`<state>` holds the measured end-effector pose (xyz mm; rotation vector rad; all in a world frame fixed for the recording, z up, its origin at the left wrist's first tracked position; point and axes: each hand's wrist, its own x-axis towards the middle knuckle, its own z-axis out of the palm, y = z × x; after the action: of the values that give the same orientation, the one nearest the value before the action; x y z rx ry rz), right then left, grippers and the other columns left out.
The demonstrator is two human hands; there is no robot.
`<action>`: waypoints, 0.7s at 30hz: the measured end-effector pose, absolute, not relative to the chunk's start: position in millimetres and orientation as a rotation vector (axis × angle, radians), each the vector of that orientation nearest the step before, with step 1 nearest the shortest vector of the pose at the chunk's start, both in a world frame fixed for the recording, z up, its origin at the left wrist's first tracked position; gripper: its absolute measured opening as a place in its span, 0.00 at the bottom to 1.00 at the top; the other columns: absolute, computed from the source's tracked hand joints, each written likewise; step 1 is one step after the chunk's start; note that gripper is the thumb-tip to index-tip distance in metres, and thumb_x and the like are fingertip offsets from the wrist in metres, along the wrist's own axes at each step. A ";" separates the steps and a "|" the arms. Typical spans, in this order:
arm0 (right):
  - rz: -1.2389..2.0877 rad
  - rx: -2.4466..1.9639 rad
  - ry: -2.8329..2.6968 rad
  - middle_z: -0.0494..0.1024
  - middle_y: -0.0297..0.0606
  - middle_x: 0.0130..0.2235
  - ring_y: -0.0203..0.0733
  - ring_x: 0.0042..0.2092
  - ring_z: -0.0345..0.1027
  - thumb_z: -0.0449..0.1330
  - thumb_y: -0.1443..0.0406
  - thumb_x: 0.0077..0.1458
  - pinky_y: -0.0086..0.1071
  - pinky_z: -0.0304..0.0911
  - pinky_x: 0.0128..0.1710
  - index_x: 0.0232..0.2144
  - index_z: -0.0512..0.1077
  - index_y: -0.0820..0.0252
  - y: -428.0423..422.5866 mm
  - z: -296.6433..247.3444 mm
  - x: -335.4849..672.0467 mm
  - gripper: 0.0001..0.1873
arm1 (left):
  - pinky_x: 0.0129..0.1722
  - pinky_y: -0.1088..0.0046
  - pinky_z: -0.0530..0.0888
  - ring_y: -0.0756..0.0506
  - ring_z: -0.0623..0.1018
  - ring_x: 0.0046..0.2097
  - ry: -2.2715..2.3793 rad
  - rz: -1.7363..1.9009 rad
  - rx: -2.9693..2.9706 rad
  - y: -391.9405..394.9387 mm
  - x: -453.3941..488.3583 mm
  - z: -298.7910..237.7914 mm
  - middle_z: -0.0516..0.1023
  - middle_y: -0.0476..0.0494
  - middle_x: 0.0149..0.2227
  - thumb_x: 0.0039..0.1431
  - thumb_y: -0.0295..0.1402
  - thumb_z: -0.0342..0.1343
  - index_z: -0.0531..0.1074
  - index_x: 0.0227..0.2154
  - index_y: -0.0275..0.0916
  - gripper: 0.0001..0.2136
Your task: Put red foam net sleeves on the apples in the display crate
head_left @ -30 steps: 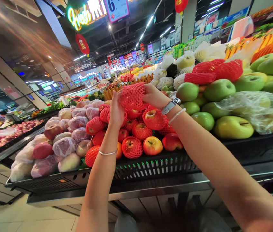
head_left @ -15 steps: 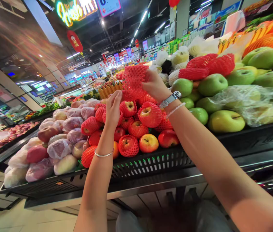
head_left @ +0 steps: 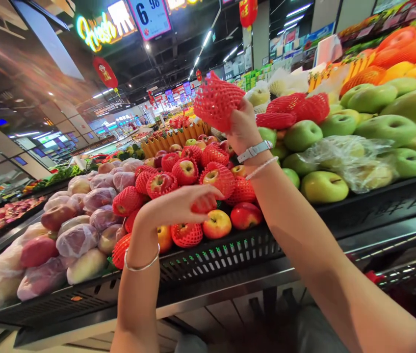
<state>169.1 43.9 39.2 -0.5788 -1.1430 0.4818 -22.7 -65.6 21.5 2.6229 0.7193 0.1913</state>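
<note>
My right hand [head_left: 243, 128] is raised above the fruit display, closed on a red foam fruit net [head_left: 217, 100] that looks empty. My left hand [head_left: 178, 203] reaches to the right, low over the pile of red apples [head_left: 186, 171], many of them in red nets. Its fingers are stretched out, palm down, over a red netted apple [head_left: 202, 206] in the front rows. A bare red-yellow apple [head_left: 216, 224] and a red one [head_left: 245, 215] lie just right of that hand, at the black crate's front edge [head_left: 226, 252].
Green apples [head_left: 324, 186] fill the shelf to the right, some under a clear plastic bag [head_left: 351, 159], with spare red nets [head_left: 292, 109] on top. Plastic-wrapped fruit [head_left: 79, 215] lies to the left. A metal shelf rail [head_left: 230, 284] runs in front. Store aisles stretch behind.
My right hand has lifted the red net up and away from the pile. My left hand has let go of it, dropped and swung right over the front apples.
</note>
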 end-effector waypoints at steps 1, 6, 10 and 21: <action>0.480 -0.589 -1.154 0.78 0.38 0.44 0.37 0.49 0.73 0.47 0.76 0.55 0.32 0.70 0.49 0.42 0.70 0.60 44.9 38.9 168.6 0.17 | 0.48 0.71 0.74 0.46 0.78 0.47 0.677 0.048 2.617 -69.6 -20.8 19.0 0.79 0.47 0.48 0.52 0.26 0.59 0.69 0.52 0.46 0.23; 0.349 -0.633 -1.371 0.76 0.40 0.46 0.42 0.52 0.70 0.53 0.66 0.59 0.37 0.70 0.49 0.48 0.70 0.60 53.5 32.0 162.6 0.15 | 0.59 0.65 0.69 0.42 0.73 0.58 0.704 -0.251 2.719 -70.5 -9.0 0.6 0.71 0.42 0.59 0.44 0.18 0.56 0.65 0.56 0.41 0.32; 0.447 -0.446 -1.327 0.76 0.39 0.45 0.43 0.50 0.72 0.55 0.67 0.55 0.42 0.71 0.50 0.45 0.71 0.61 61.0 27.0 161.2 0.14 | 0.62 0.62 0.66 0.40 0.70 0.59 0.796 -0.416 2.820 -69.8 -2.3 -6.3 0.69 0.37 0.58 0.47 0.22 0.57 0.62 0.57 0.35 0.31; 0.526 -0.342 -1.294 0.80 0.35 0.41 0.43 0.49 0.74 0.56 0.68 0.52 0.46 0.70 0.53 0.35 0.73 0.60 59.4 24.2 159.9 0.07 | 0.49 0.66 0.72 0.42 0.75 0.47 0.851 -0.317 2.842 -64.3 0.6 -4.5 0.74 0.43 0.47 0.43 0.30 0.65 0.66 0.50 0.38 0.28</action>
<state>159.9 59.4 24.2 -0.3420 -1.2940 0.5259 0.6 -64.3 -4.5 2.8419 0.8514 -0.3171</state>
